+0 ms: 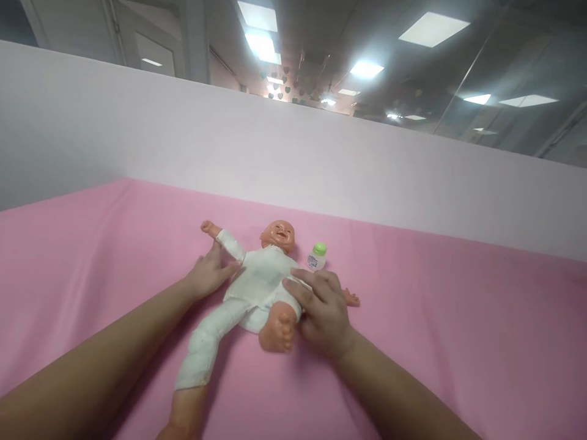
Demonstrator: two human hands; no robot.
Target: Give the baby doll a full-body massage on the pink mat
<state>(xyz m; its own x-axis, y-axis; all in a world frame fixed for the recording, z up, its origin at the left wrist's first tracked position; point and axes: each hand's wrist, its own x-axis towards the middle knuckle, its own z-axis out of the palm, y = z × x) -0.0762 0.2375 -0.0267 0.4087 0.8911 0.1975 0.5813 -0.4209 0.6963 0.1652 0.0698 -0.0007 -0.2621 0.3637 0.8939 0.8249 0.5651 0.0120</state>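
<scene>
A baby doll [263,275] in a white cloth suit lies on its back, head away from me. One of its legs stretches toward me, while the other is bent up with the bare foot [279,330] facing me. At the doll's left-hand side in the picture, my left hand [211,272] rests with thumb and fingers apart, the thumb against the torso and the fingers by the sleeve. My right hand [325,305] has its fingers curled over the bent leg; its thumb is hidden. Beyond that hand stands a small clear bottle [317,256] with a green cap.
The doll lies on a pink sheet [458,330] with soft wrinkles. A white wall or panel [293,159] borders its far side. Above the panel, glass shows reflected ceiling lights [367,69]. A door [156,49] is at the upper left.
</scene>
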